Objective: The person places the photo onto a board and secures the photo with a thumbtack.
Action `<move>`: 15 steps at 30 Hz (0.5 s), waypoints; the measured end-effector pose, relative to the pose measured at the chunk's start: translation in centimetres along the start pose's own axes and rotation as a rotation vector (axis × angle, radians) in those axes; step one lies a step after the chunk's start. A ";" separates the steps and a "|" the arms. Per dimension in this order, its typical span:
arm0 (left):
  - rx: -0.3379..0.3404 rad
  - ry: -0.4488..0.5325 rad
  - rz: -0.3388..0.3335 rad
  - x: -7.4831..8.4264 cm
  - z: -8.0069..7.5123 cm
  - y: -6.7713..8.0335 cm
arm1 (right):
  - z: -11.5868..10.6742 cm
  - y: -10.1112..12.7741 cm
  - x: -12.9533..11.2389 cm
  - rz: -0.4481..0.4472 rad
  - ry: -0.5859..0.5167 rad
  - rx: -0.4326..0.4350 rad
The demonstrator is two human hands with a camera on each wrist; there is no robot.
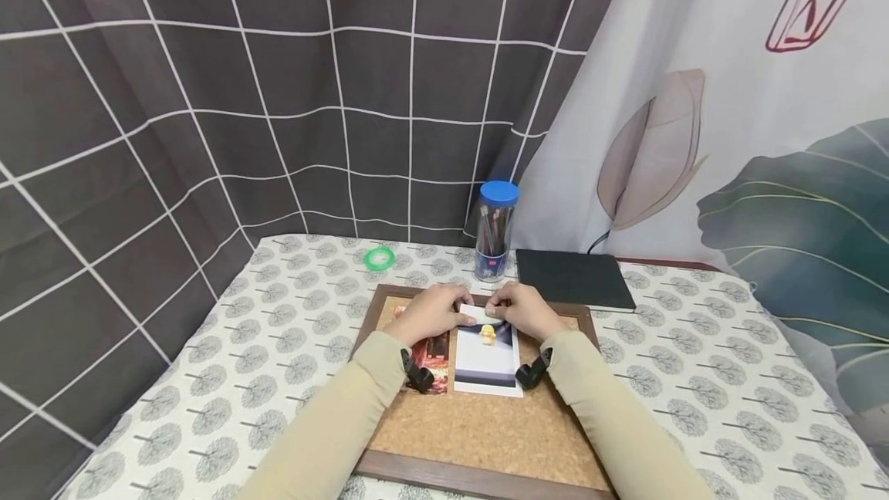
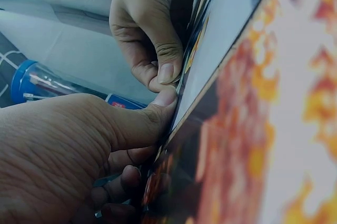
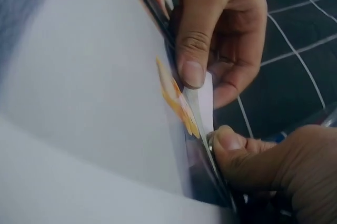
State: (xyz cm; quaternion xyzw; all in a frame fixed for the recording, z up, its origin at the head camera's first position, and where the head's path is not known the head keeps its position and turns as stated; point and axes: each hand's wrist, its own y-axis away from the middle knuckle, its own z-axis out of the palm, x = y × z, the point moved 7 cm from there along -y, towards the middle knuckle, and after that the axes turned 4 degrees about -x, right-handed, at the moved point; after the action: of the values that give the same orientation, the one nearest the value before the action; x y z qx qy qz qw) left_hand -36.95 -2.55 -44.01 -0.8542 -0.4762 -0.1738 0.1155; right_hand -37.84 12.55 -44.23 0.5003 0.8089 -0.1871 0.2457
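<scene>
A photo print with a small yellow figure lies on a framed cork board, its top edge bent up. My left hand pinches that top edge near its left corner, thumb on the near side. To its right, my right hand is at the same edge, thumb and forefinger pinching a small shiny metal thumbtack. Both hands' fingertips are close together in the left wrist view. Left of this print lies a red, fiery picture, partly hidden beneath my left hand and wrist.
Behind the board stands a clear jar with a blue lid and thin sticks inside. A black flat pad lies at the back right. A green tape ring sits at the back left on the tree-patterned tablecloth. Curtains hang behind.
</scene>
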 end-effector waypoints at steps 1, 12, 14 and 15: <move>-0.004 0.004 -0.002 0.0 0.0 0.1 | 0.1 0.0 0.1 -0.006 -0.010 0.001; 0.000 -0.010 0.008 0.2 0.0 0.5 | 0.6 0.2 1.2 -0.007 -0.106 0.001; 0.004 -0.016 0.011 0.2 -0.1 0.4 | 0.3 0.1 1.2 0.021 -0.116 0.009; 0.005 -0.019 0.010 0.3 -0.2 0.3 | 0.2 0.1 1.1 0.034 -0.118 0.011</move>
State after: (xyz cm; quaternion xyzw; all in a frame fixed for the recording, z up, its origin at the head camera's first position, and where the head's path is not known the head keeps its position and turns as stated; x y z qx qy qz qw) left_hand -36.59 -2.57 -43.77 -0.8579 -0.4735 -0.1639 0.1139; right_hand -38.13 13.27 -45.09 0.5033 0.7835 -0.2166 0.2932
